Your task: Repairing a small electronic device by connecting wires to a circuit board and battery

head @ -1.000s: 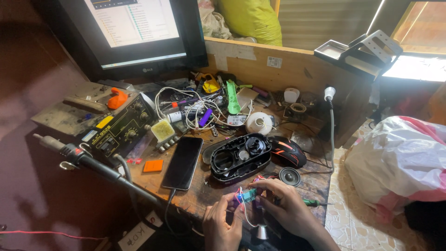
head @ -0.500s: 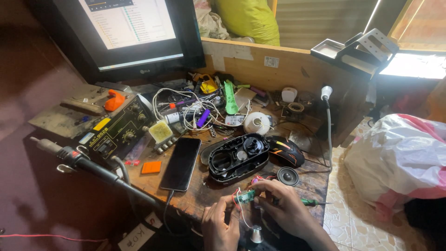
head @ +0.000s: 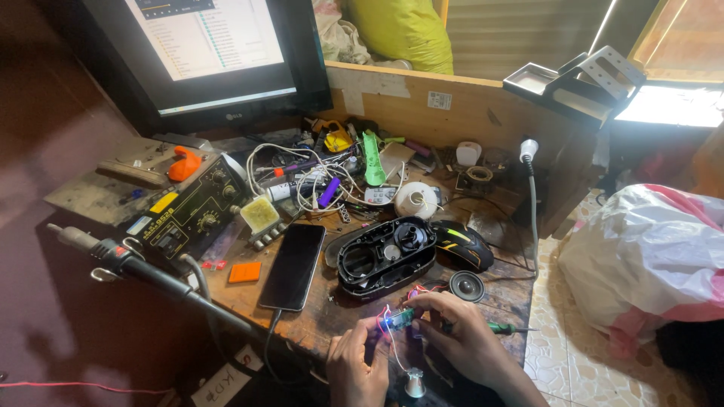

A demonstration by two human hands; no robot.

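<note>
Two hands meet over the front edge of a cluttered wooden desk [head: 317, 320], holding a small circuit board [head: 397, 319] between them. It is a thin, flat sliver, greenish-blue with a bright glint, its long axis running roughly left to right and tilted slightly up toward the right. Thin red and white wires [head: 392, 343] trail from it, looping downward. The left hand [head: 356, 365] pinches the board's left end between thumb and fingertips; the right hand [head: 458, 338] curls over the right end, fingers pressed close together on it. Below the hands stands a small shiny metal cone [head: 414, 382], whose kind cannot be told.

Just behind the board lies an open black plastic shell [head: 385, 256], oblong and hollow, with round moulded recesses; its long axis runs diagonally. Beside it sit a glossy black computer mouse [head: 461, 245] and a small round speaker [head: 467, 286]. A green-handled screwdriver [head: 501, 328] lies near the right hand. To the left rests a smooth dark phone [head: 293, 265] with a cable plugged in, an orange square [head: 244, 272], and a boxy black unit with knobs [head: 188, 215]. Tangled white cables [head: 302, 177] cover the middle of the desk, under a lit monitor [head: 211, 53].
</note>
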